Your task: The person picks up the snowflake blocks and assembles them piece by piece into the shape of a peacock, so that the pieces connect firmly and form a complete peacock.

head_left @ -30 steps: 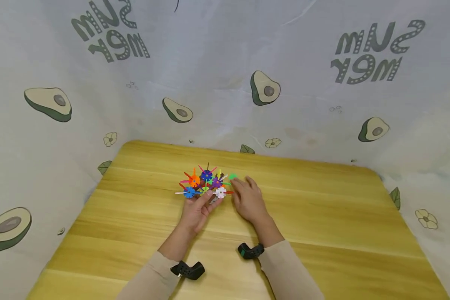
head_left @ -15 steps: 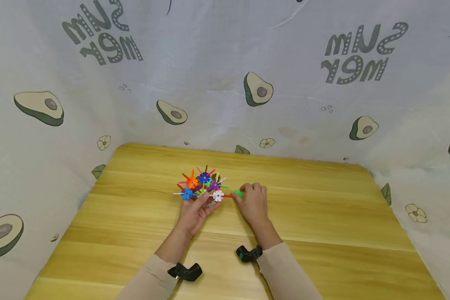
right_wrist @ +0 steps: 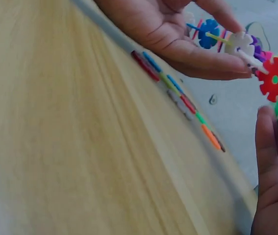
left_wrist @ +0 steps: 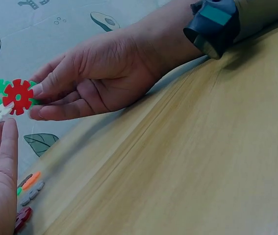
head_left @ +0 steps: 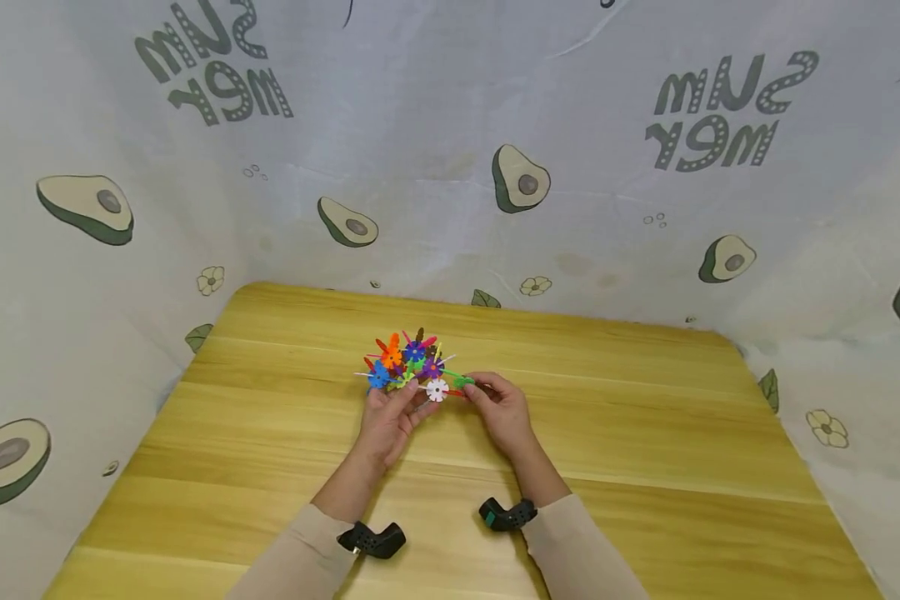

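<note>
A cluster of interlocking snowflake discs [head_left: 415,353] in orange, blue, purple, white and other colours is held up over the table. My left hand [head_left: 386,425] grips its near side, thumb close by the white disc [head_left: 437,390]. At the right end of the cluster, my right hand [head_left: 506,412] pinches a green disc [head_left: 462,382] between thumb and fingers. A red disc [left_wrist: 18,97] stands out from the white one, and in the left wrist view the green disc sits right at its edge. Fingers hide part of the green disc.
Several loose discs lie on the wooden table [head_left: 645,417] beneath the cluster, among them a grey one [right_wrist: 179,104], an orange one [right_wrist: 210,137] and a dark red one [right_wrist: 145,66]. A curtain [head_left: 435,117] printed with avocados hangs behind the table.
My right hand took the green disc, drew it right and nearer, then brought it left against the red disc. The cluster has turned slightly in my left hand.
</note>
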Motion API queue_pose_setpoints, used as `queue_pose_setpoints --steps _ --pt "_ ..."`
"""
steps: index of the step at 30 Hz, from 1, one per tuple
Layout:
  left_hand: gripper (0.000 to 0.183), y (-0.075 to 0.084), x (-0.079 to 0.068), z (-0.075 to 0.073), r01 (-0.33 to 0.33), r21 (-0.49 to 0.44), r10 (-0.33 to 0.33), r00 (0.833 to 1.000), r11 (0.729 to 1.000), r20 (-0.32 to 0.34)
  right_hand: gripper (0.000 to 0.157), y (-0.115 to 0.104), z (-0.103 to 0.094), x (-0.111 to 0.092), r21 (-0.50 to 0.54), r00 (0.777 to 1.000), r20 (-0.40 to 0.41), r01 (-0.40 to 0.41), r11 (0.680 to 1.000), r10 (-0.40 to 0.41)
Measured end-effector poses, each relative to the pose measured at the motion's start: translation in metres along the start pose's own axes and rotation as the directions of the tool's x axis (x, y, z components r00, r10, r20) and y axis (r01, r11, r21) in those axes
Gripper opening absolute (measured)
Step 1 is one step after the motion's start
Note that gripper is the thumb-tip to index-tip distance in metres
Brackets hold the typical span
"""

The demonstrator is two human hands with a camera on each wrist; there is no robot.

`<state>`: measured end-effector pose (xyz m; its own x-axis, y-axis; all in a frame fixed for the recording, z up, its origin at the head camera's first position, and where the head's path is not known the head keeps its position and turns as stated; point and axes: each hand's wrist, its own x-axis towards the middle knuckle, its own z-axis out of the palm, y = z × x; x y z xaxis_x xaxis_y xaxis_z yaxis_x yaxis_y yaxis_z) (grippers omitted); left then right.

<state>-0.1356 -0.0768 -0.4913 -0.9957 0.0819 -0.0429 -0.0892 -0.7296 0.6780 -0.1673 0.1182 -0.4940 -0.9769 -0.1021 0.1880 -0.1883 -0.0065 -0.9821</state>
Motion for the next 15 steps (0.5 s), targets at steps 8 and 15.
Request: queue_pose_setpoints --steps 8,15 --pt "0.034 -0.0003 -0.0004 0.0000 0.024 0.011 -0.024 1.000 1.000 0.003 0.022 0.0008 0.0038 -0.0014 0.013 1.000 0.018 0.002 1.000 -0.002" --pt "0.033 0.0005 0.0027 -0.0013 0.026 0.019 -0.026 1.000 0.999 -0.009 0.012 0.0021 0.0037 0.0009 -0.062 0.990 0.039 0.138 0.989 -0.136"
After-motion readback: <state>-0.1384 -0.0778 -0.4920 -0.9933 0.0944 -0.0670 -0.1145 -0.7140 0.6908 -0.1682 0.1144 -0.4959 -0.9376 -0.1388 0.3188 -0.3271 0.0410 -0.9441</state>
